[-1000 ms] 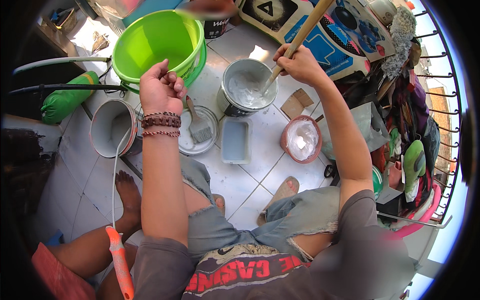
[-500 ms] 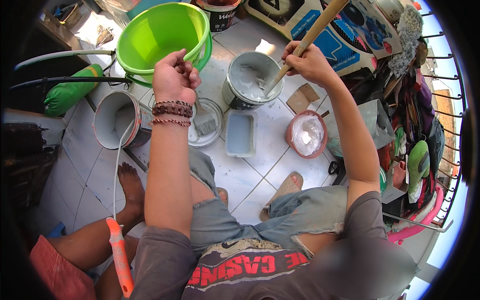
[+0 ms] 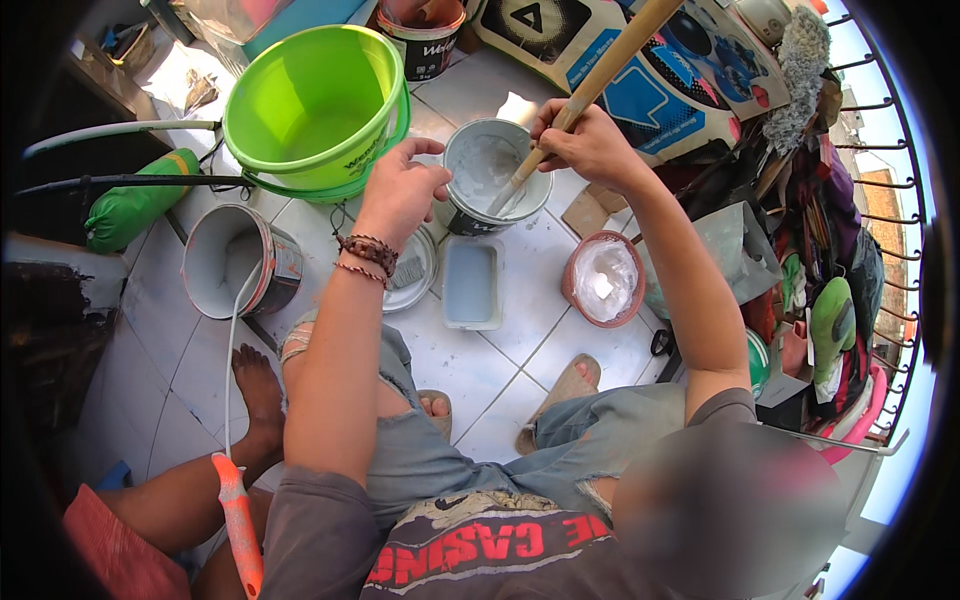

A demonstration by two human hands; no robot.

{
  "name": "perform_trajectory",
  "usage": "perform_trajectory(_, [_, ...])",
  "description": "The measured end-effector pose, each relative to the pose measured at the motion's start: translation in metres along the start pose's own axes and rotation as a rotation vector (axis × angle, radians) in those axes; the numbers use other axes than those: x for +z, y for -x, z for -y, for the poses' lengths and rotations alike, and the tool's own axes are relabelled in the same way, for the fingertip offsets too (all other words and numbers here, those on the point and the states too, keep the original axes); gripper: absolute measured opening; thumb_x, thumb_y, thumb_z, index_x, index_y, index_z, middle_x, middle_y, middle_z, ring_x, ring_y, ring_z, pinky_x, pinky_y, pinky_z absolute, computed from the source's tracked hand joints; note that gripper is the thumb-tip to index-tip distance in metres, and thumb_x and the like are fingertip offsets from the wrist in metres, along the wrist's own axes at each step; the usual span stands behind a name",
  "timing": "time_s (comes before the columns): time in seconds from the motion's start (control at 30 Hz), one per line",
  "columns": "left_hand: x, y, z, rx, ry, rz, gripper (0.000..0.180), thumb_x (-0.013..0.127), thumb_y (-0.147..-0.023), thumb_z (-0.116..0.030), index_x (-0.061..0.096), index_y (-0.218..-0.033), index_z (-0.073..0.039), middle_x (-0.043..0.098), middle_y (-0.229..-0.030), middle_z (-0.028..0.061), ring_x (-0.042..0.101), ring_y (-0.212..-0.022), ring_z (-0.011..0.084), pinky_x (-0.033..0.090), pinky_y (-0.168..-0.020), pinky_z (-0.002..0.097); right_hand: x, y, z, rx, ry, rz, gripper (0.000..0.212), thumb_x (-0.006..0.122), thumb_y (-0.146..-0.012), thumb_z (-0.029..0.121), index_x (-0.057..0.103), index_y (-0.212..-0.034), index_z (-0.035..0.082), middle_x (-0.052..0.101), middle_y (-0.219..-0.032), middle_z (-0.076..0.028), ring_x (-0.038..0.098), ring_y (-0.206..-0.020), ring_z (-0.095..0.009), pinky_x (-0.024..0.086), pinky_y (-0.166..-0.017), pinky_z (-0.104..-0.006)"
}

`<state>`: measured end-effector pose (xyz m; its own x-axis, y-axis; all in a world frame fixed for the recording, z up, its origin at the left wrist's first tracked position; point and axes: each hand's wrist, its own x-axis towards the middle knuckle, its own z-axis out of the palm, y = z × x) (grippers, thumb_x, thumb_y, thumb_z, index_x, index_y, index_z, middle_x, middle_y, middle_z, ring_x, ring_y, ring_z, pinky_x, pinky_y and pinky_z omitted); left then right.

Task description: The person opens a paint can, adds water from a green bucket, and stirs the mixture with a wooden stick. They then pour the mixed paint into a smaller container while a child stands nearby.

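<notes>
My right hand [image 3: 583, 147] is wrapped round a long wooden stick [image 3: 625, 55]. The stick's lower end slants into a grey-white paint bucket [image 3: 470, 220] with pale, wet-looking contents. My left hand [image 3: 405, 187] hovers just left of that bucket's rim, fingers loosely bent and apart, with nothing in it. Below my left wrist lies a round lid [image 3: 415, 278], partly hidden by the hand and wrist. In front of the bucket stands a rectangular tub [image 3: 472, 287] of cloudy liquid. To its right is a brown bowl [image 3: 573, 290] lined with plastic, with white material inside.
A bright green bucket [image 3: 245, 150] stands at the far left. Nearer, an open paint pail [image 3: 285, 265] holds the wire of an orange-handled paint roller [image 3: 238, 525]. Another person's bare leg [image 3: 150, 510] is at the left. Piled clutter [image 3: 800, 300] lines the right railing.
My left hand has moved right, from the green bucket toward the paint bucket, and its fingers have extended. My right hand has shifted left with the stick, whose lower end moved left inside the bucket.
</notes>
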<state>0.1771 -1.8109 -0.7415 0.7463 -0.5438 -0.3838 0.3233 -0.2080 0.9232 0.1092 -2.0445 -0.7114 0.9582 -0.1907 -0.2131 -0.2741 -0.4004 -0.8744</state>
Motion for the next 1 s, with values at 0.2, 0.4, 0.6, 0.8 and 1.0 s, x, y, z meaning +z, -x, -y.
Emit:
perform_trajectory(0.2, [0.043, -0.029, 0.067, -0.053, -0.879, 0.255, 0.069, 0.053, -0.077, -0.007, 0.039, -0.145, -0.012, 0.068, -0.097, 0.018, 0.066, -0.083, 0.0247, 0.052, -0.074, 0.0357, -0.013, -0.034, -0.018, -0.112, 0.117, -0.153, 0.009, 0.056, -0.083, 0.004, 0.06, -0.089, -0.003, 0.062, -0.083, -0.006, 0.064, -0.076, -0.013, 0.06, -0.07, -0.0264])
perform_trajectory(0.4, [0.028, -0.021, 0.047, -0.001, -0.925, 0.191, 0.055, 0.062, -0.081, -0.019, 0.052, -0.134, -0.011, 0.064, -0.117, 0.0195, 0.061, -0.109, 0.0321, 0.048, -0.094, 0.0399, -0.01, -0.005, 0.0, 0.029, 0.076, -0.035, 0.011, 0.059, -0.082, 0.007, 0.06, -0.089, -0.002, 0.061, -0.084, -0.005, 0.063, -0.078, -0.012, 0.059, -0.067, -0.0258])
perform_trajectory(0.6, [0.034, -0.025, 0.054, 0.044, -0.953, 0.132, 0.034, 0.059, -0.084, -0.014, 0.063, -0.114, 0.001, 0.067, -0.104, 0.0219, 0.063, -0.101, 0.0343, 0.048, -0.092, 0.0397, -0.013, -0.022, -0.019, -0.059, -0.062, -0.106, 0.009, 0.057, -0.084, 0.003, 0.06, -0.091, -0.002, 0.062, -0.088, -0.007, 0.064, -0.081, -0.013, 0.059, -0.072, -0.0254])
perform_trajectory(0.8, [0.038, -0.011, 0.023, -0.117, -0.483, 0.201, 0.022, 0.053, -0.092, -0.014, 0.065, -0.097, 0.004, 0.066, -0.069, 0.0136, 0.064, -0.055, 0.0224, 0.05, -0.05, 0.0316, -0.054, -0.006, -0.031, 0.062, 0.042, -0.215, 0.012, 0.058, -0.081, 0.006, 0.062, -0.088, -0.003, 0.064, -0.087, -0.009, 0.067, -0.079, -0.016, 0.06, -0.072, -0.0265])
perform_trajectory(1.0, [0.024, -0.013, 0.019, -0.174, 0.261, 0.254, 0.04, 0.042, -0.101, -0.031, 0.057, -0.098, 0.006, 0.065, -0.072, 0.0157, 0.066, -0.06, 0.0274, 0.051, -0.053, 0.0341, -0.023, 0.003, -0.024, 0.029, -0.26, -0.028, 0.012, 0.06, -0.079, 0.004, 0.061, -0.088, -0.003, 0.061, -0.089, -0.007, 0.065, -0.084, -0.015, 0.061, -0.072, -0.0276])
